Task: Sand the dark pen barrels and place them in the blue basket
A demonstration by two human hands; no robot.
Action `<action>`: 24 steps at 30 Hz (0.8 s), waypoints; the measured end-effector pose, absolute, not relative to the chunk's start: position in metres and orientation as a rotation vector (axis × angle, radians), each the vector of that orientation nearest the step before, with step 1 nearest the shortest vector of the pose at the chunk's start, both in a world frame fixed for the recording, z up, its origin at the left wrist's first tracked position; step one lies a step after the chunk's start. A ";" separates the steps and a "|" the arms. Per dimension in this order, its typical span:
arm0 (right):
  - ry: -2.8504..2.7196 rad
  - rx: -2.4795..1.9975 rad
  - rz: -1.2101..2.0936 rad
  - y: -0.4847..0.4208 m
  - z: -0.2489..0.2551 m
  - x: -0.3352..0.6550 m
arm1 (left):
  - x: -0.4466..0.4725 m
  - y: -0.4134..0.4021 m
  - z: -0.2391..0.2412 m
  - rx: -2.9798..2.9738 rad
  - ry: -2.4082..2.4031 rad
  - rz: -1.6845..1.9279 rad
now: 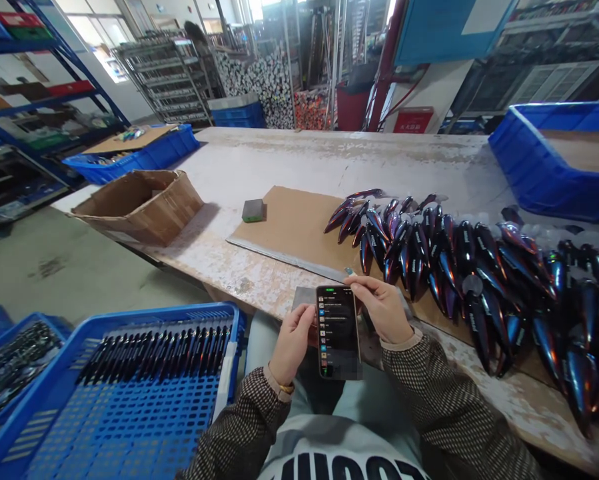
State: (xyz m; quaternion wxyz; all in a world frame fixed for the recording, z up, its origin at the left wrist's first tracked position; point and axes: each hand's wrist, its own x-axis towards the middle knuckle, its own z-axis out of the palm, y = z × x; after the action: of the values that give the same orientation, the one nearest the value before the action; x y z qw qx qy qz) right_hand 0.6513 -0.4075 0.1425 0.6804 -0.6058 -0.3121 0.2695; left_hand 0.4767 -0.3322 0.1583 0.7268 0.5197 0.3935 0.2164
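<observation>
Both my hands are up over my lap around a smartphone (pixel 337 331), its dark screen showing a list of rows. My left hand (pixel 292 343) is closed on the phone's left edge, and my right hand (pixel 382 310) pinches its upper right corner between curled fingers and thumb. A small teal scrap (pixel 349 271) shows just past my right fingertips; I can't tell whether I'm holding it. Just beyond the phone, on the scuffed workbench (pixel 369 160), lies a cardboard sheet (pixel 299 227) with a steel straightedge (pixel 284 257) along its near edge and a green sanding block (pixel 253 211) just beside its left end. To my right, glossy blue-purple tapered pieces (pixel 479 293) lie heaped and overlapping across the bench. Near on my left, black pens (pixel 154 357) lie side by side in a perforated blue tray (pixel 179 313). Farther left sits an open cardboard box (pixel 139 207), and a blue plastic crate (pixel 579 200) stands at the far right of the bench.
</observation>
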 end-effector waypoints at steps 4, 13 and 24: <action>-0.698 -1.361 0.606 -0.407 0.142 0.651 | 0.475 -0.336 0.156 1.150 0.850 0.462; -0.737 -1.377 0.604 -0.407 0.148 0.649 | 0.484 -0.335 0.157 1.287 0.763 0.550; -0.721 -1.340 0.609 -0.408 0.148 0.648 | 0.482 -0.335 0.153 1.315 0.809 0.562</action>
State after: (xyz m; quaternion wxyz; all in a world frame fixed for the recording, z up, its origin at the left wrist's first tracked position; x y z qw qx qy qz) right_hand 0.6483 -0.4078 0.1481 0.6826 -0.5974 -0.3215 0.2717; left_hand 0.4821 -0.3346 0.1534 0.6809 0.5861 0.3606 0.2506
